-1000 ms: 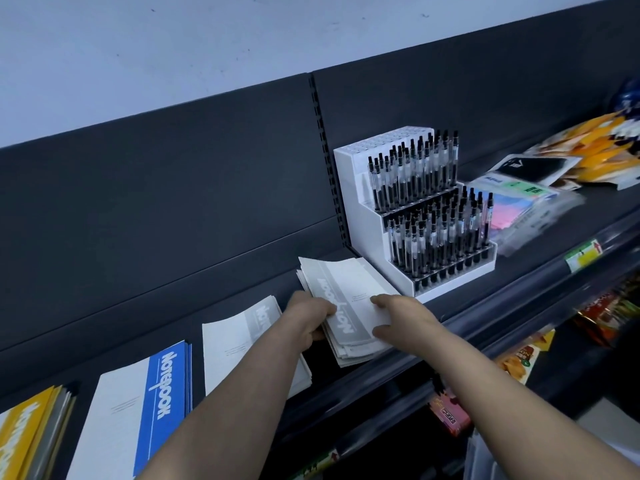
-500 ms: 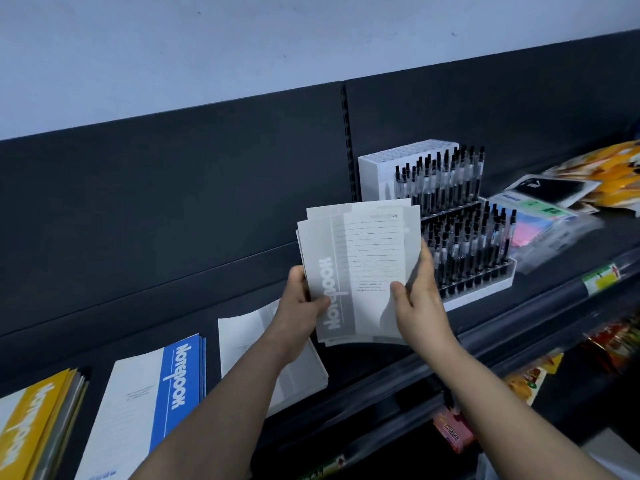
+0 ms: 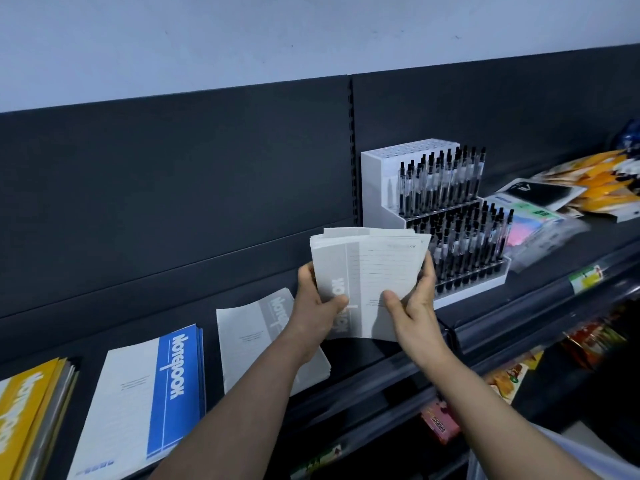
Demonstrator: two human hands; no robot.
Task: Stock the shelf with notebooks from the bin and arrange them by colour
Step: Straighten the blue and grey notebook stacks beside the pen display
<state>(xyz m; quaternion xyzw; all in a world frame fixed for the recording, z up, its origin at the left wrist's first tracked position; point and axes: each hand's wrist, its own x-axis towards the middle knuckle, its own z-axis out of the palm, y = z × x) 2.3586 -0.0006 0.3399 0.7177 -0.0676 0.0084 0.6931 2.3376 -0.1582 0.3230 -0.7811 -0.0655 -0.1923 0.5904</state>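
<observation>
Grey notebook stack [image 3: 367, 271] now raised off the shelf [image 3: 360, 355], left hand [image 3: 317, 303] and right hand [image 3: 414, 306] gripping its lower sides, pen rack [image 3: 450, 216] just behind, blue notebooks [image 3: 173, 382] lying left.

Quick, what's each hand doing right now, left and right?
Left hand: grips the left edge of the grey notebook stack, thumb on the front cover.
Right hand: grips the same stack's right edge, thumb on the front.
</observation>
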